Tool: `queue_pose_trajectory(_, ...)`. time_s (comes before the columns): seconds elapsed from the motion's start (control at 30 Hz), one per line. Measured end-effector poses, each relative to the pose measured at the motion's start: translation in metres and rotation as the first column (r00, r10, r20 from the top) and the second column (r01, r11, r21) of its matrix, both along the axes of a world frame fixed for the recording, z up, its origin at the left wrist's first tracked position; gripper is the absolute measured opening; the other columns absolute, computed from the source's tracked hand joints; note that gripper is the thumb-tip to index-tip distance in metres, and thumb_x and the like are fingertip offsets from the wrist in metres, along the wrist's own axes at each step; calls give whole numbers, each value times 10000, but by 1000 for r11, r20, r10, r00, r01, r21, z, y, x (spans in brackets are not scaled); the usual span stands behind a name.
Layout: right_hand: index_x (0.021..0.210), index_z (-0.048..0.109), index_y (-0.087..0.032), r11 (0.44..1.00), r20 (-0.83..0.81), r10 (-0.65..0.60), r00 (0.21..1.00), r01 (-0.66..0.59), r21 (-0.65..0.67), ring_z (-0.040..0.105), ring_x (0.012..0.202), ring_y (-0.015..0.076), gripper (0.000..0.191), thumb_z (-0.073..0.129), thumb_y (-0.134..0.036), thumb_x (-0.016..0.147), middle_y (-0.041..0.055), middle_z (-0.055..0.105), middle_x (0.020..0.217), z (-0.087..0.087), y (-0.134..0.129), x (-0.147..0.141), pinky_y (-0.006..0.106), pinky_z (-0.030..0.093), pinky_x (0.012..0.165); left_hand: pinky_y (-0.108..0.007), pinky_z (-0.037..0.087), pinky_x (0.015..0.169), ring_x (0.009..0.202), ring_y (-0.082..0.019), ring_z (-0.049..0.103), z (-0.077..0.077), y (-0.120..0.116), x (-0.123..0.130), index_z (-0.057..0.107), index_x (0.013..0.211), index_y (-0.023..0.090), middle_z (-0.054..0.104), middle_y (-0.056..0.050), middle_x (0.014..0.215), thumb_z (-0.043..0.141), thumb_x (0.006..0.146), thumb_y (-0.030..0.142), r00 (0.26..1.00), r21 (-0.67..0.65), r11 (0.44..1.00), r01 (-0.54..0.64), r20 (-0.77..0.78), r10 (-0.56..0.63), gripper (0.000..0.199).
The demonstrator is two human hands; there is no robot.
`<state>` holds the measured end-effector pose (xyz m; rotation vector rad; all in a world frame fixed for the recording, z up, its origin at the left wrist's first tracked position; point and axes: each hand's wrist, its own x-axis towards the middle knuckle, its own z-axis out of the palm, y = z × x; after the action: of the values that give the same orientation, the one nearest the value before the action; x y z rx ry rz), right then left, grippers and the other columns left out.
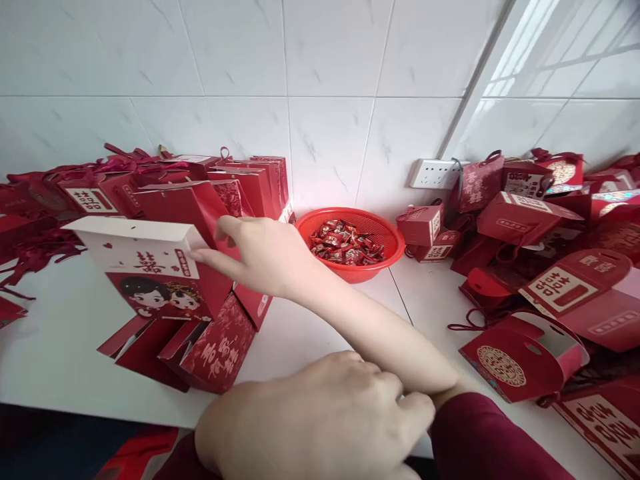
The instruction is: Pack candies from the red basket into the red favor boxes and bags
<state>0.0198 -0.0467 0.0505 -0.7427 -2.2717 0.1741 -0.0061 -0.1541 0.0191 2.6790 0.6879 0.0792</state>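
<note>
At the left, my right hand reaches across and grips the upper right side of a paper gift box, with the thumb on its front edge and the fingers behind. The box is red with a white top and a printed cartoon couple. Just below it stand other red gift boxes, partly covered by it. In the foreground, my left hand crosses beneath the right forearm, back up and fingers curled. Its palm side is hidden, so what it holds, if anything, does not show.
A red plastic basket of red-wrapped candies stands by the tiled wall. Red gift boxes are heaped at the right, and more boxes with ribbons line the left back. A white wall socket is behind the table.
</note>
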Motion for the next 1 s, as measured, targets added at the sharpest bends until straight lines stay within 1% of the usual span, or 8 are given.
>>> queue_pose_trajectory(0.17,898,624,-201,979,-68,-153,986,142,-146,598,723,125,305,481,-465,949,0,683,825,-15,-9,80,236,365,640,-292,486,832,1020,-223,655,16,41,-15,591,1257,294,684,-19,1168,563,883,478,994,-64,994,-93,-55,89,418)
queue_pose_trajectory(0.3,894,669,-215,866,-24,-455,890,436,-244,615,724,142,256,514,-417,922,9,699,837,-29,-18,176,253,388,647,-270,488,894,1086,-214,632,7,105,-30,618,1229,255,665,-34,1218,514,855,577,932,-121,925,-361,-18,362,504)
queue_pose_trajectory(0.47,977,686,-248,486,77,-836,543,798,-357,646,853,216,224,520,-371,891,35,722,950,-40,-50,295,332,442,742,-300,508,708,832,-258,695,-25,187,-45,563,1300,259,719,-75,1055,504,784,633,598,103,617,-780,-164,785,639)
queue_pose_trajectory(0.57,1037,675,-217,184,33,-978,207,923,-338,623,993,289,274,490,-357,890,114,705,1029,-50,-68,346,409,438,848,-303,505,659,721,-228,694,-43,216,-49,390,1451,298,687,-82,1157,508,766,627,554,35,581,-813,-257,792,769)
queue_pose_trajectory(0.63,1109,642,-210,103,-87,-993,79,942,-319,611,1037,309,323,462,-375,899,148,683,1082,-60,-70,369,435,435,895,-307,504,696,792,-237,695,-51,225,-47,313,1494,309,646,-85,1245,541,738,631,575,46,608,-792,-278,770,853)
queue_pose_trajectory(0.77,1289,517,-223,73,-293,-956,-1,968,-242,407,1313,372,456,473,-451,897,169,441,1440,-80,-51,391,530,361,1023,-304,487,723,944,-282,677,-54,225,-36,317,1502,231,664,-109,1203,558,727,622,599,90,643,-761,-283,749,901)
queue_pose_trajectory(0.87,1360,457,-208,-33,-219,-970,-108,946,-323,168,1428,421,550,542,-435,866,173,181,1579,-89,-30,393,661,196,1082,-314,486,766,1063,-306,638,-51,219,-27,346,1488,209,629,-120,1266,544,739,612,603,115,654,-748,-293,742,874)
queue_pose_trajectory(1.0,1197,633,-175,-138,23,-990,-142,895,-423,276,1365,459,380,553,-293,845,234,387,1454,-87,-18,387,721,188,1034,-321,481,849,1217,-308,548,-49,211,-22,284,1516,203,463,-109,1462,557,733,602,585,145,649,-747,-321,745,920)
